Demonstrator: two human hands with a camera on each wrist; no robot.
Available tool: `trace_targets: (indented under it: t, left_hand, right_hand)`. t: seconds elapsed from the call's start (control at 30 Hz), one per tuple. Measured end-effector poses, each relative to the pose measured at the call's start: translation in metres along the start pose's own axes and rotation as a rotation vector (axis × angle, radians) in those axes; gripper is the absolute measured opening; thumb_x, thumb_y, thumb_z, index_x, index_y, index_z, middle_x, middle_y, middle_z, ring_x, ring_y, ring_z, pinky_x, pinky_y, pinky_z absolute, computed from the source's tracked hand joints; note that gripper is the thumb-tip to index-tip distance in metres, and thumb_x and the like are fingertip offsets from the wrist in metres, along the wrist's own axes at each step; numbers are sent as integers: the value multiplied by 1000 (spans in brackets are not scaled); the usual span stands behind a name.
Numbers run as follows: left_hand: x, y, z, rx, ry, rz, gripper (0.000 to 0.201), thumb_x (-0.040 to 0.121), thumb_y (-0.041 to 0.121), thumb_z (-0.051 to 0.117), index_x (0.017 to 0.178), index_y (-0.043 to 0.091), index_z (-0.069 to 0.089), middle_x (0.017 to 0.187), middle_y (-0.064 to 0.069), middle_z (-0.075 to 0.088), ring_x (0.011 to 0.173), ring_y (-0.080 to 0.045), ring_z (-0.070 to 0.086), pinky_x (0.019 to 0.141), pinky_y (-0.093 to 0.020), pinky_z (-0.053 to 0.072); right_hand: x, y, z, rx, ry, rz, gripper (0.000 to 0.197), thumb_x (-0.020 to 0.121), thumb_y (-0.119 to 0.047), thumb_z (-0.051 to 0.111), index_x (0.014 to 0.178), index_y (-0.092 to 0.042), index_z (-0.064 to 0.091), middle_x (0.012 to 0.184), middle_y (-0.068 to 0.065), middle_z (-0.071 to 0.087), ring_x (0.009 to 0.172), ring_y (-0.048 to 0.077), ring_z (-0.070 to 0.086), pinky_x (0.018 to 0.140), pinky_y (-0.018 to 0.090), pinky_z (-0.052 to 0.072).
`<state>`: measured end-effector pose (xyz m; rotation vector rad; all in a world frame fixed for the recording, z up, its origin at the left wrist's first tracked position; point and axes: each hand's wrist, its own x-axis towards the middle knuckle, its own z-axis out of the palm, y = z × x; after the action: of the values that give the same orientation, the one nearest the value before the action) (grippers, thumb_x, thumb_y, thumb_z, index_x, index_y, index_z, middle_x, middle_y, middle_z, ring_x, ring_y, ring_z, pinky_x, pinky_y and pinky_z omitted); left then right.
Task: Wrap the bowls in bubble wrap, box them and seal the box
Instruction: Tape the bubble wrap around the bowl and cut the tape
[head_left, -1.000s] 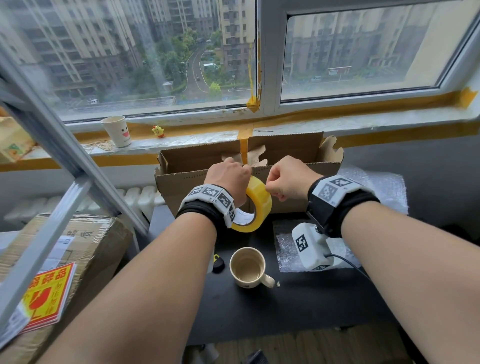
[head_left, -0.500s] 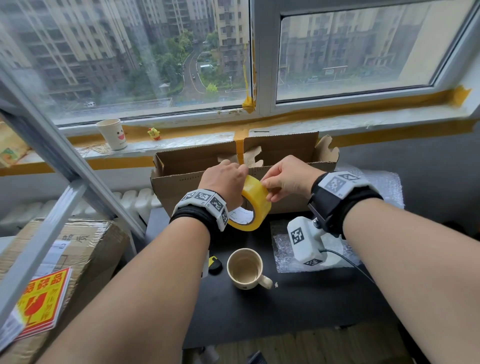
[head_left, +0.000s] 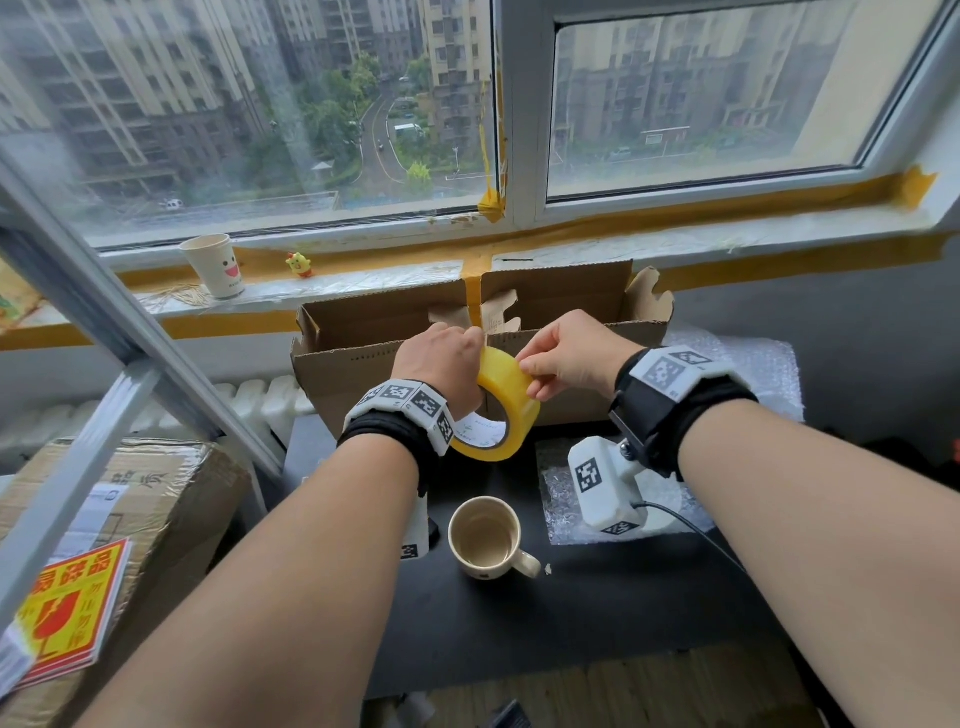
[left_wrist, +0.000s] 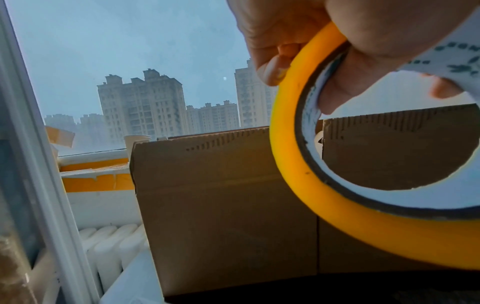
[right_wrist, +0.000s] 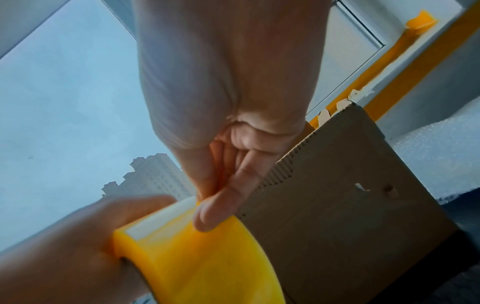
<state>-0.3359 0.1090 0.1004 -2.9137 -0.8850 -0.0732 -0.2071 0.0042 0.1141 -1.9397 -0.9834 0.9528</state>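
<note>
Two hands on tape roll (head_left: 506, 402) | left hand (head_left: 439, 364) grips it | right hand (head_left: 569, 358) pinches its top | box (head_left: 571, 317) just behind

- A room in a high-rise flat: the window (head_left: 260, 119) looks down on apartment towers and a street.
- A white radiator (head_left: 260, 405) stands under the sill (head_left: 363, 291), which carries a paper cup (head_left: 215, 266) and a small toy (head_left: 298, 264).
- Yellow tape (head_left: 727, 213) lines the window frame.
- A dark tabletop (head_left: 597, 623) bears a mug (head_left: 485, 538); the floor (head_left: 623, 691) is wood.
</note>
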Motion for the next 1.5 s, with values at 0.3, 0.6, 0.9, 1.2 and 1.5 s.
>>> trace_targets:
  t: [0.3, 0.6, 0.9, 1.2, 1.5]
  left_hand:
    - [3, 6, 2, 9, 28, 19, 26, 81, 19, 58, 106, 17, 51, 100, 2, 60, 101, -20, 51, 70, -30, 42]
    - [8, -2, 6, 35, 21, 1, 28, 82, 19, 58, 109, 16, 52, 103, 0, 60, 99, -21, 53, 71, -31, 43]
    - [7, 1, 6, 22, 34, -16, 29, 82, 18, 56, 111, 15, 52, 105, -2, 59, 101, -22, 53, 75, -33, 45]
    - [4, 0, 4, 0, 28, -27, 27, 83, 15, 54, 109, 15, 51, 101, -2, 59, 99, -22, 52, 69, -31, 38]
    - [0, -3, 2, -33, 31, -36, 18, 83, 16, 54, 92, 18, 39, 93, 0, 53, 96, -22, 51, 70, -31, 38]
  right_hand:
    - [6, 3, 5, -162, 122, 12, 29, 88, 8, 50, 73, -11, 66, 62, 10, 65, 58, 16, 64, 66, 29, 58]
    - [5, 3, 3, 69, 82, 77, 6, 89, 1, 64, 85, -1, 67, 75, 17, 66, 63, 19, 68, 68, 31, 61]
    - [9, -8, 7, -402, 189, -10, 15, 89, -5, 61, 78, -6, 72, 66, 9, 72, 63, 17, 72, 73, 29, 60]
    - [2, -11, 13, -545, 251, -134, 18, 80, -11, 63, 63, -16, 67, 58, 0, 65, 71, 17, 69, 81, 33, 57]
    - [-1, -7, 17, -524, 310, -212, 10, 78, -16, 66, 69, -18, 65, 63, -1, 63, 76, 21, 67, 79, 35, 55]
